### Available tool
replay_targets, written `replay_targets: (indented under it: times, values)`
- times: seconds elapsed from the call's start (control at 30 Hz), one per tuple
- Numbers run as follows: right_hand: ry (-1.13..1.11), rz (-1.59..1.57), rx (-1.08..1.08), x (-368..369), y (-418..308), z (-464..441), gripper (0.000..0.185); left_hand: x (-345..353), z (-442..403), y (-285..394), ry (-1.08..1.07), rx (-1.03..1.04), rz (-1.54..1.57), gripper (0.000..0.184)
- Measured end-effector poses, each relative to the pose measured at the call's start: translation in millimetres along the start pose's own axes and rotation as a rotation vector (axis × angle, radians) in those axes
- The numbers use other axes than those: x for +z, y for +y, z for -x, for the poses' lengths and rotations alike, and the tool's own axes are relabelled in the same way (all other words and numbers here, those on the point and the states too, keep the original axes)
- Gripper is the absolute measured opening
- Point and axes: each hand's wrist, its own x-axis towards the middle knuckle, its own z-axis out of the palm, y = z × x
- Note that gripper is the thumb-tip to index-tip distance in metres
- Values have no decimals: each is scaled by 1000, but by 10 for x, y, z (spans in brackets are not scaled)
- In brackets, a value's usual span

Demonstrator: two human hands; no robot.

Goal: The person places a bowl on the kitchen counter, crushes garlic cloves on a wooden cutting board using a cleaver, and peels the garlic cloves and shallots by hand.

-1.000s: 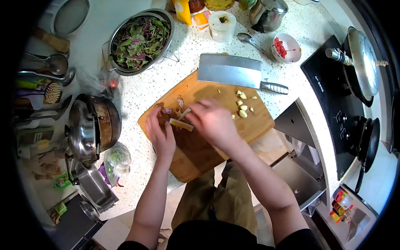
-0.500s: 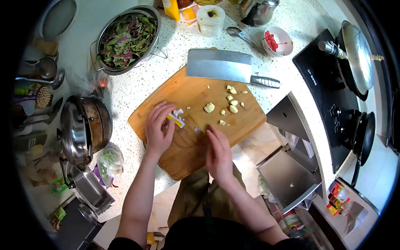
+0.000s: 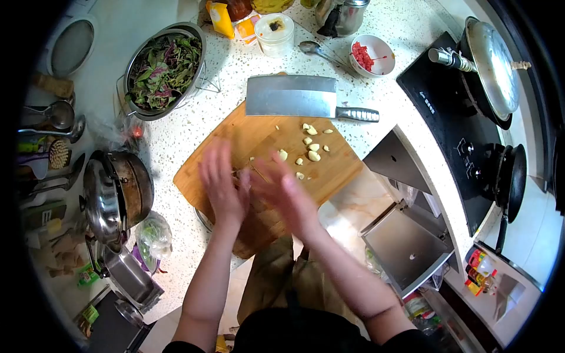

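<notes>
Both hands are over the left half of a wooden cutting board (image 3: 335, 176), blurred by motion. My left hand (image 3: 225, 188) has its fingers stretched upward and its thumb apart, with no held thing visible. Close beside it, my right hand (image 3: 288, 197) reaches leftward with fingers extended and thumb raised; it also shows nothing held. Between and under the hands the board is partly hidden. Garlic cloves (image 3: 314, 156), peeled and of several sizes, lie scattered on the right half. A cleaver (image 3: 291, 97) rests flat across the far edge, its handle pointing right.
At the upper left stands a colander (image 3: 200, 65) of leafy greens. A white bowl (image 3: 385, 66) with chopped red pieces, a spoon (image 3: 315, 49) and a lidded tub (image 3: 275, 38) are behind the cleaver. Left is a lidded pot (image 3: 136, 185); right, a stove (image 3: 435, 112) and an open drawer (image 3: 406, 250).
My right hand has moved left and up toward my left hand. The yellow-and-white piece near my left fingers is no longer visible. The whole view has shifted slightly.
</notes>
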Motion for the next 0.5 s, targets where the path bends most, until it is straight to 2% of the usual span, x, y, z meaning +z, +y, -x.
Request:
replay_targets:
  times: [0.03, 0.07, 0.1, 0.17, 0.2, 0.27, 0.37, 0.5]
  values:
    - [22, 52, 22, -123, -312, -20, 65, 63, -45, -64, 113, -164, -5, 67]
    - [89, 460, -122, -281, -593, -86, 58, 60, -83, -28, 232, -228, 151, 55]
    - [153, 868, -266, -469, -855, -200, 52, 40, -71, 34, 234, -228, 150, 55]
    - [259, 1731, -596, -890, -1234, -541, 44, 9, 64, 255, -53, 155, -88, 33]
    - [193, 1872, -622, -961, -1350, -641, 47, 81, 81, 460, -22, 238, -76, 21]
    - [81, 2100, -617, -1132, -1440, -845, 55, 209, 96, 719, -94, 284, 5, 25]
    - [-12, 2228, -498, -1245, -1432, -1004, 60, 254, 5, 903, -159, 308, 32, 23]
    - [-76, 2259, -566, -1330, -1379, -1101, 59, 325, -46, 902, -253, 365, 43, 17]
